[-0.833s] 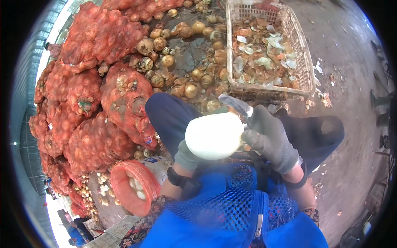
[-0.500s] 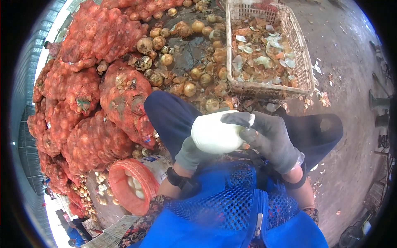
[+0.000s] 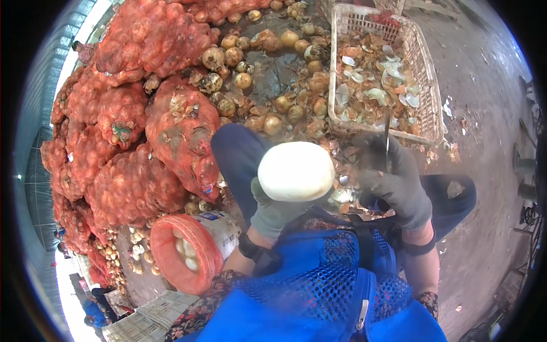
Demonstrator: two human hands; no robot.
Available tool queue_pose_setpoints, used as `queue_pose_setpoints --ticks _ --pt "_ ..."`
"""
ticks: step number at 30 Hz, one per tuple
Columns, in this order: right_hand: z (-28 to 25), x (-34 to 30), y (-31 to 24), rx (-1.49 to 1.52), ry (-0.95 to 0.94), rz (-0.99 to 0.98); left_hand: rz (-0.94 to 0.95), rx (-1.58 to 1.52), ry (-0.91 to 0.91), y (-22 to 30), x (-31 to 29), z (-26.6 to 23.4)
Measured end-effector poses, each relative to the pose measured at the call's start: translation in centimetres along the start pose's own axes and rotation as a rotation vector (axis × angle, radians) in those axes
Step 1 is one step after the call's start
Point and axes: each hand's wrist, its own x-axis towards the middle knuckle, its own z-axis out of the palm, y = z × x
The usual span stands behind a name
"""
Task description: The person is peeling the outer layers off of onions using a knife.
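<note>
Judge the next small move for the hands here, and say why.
Probably drop the peeled onion into the red-mesh-lined bucket at the lower left. The left hand holds it white and fully skinned, the right hand has the knife lifted clear, and the bucket already holds peeled ones.

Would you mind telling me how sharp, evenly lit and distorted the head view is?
Head view: strong fisheye bending, black corners; the peeled onion in the left hand is sharp; the right hand with its knife looks slightly smeared; daylight glares white along the left rim.
</note>
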Motion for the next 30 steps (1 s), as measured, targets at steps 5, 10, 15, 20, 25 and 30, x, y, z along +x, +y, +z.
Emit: queue_pose_setpoints --ticks 5,10,15,20,25,30 --pt "1.1 1.3 -1.3 0.189 -0.166 0.196 0.087 1.180 -0.017 -3.3 -0.2 3.5" --pt "-0.8 0.3 -0.5 0.124 -0.223 0.202 -0.133 0.586 -0.346 -3.4 0.1 2.6" --pt "-3.8 -1.7 0.5 0.204 -0.187 0.273 0.335 1.103 0.101 -1.3 -0.1 0.8" --pt "-4.7 -0.8 0.4 0.162 0.079 -0.021 0.315 0.984 -0.003 -2.0 0.4 1.8" --pt "-12.2 6.1 1.4 -1.123 0.727 -0.185 0.241 0.646 -0.244 -3.1 -1.1 3.6" --pt "-6.4 0.5 1.1 -0.010 0.392 0.152 0.430 0.797 -0.269 -1.2 -3.3 6.1"
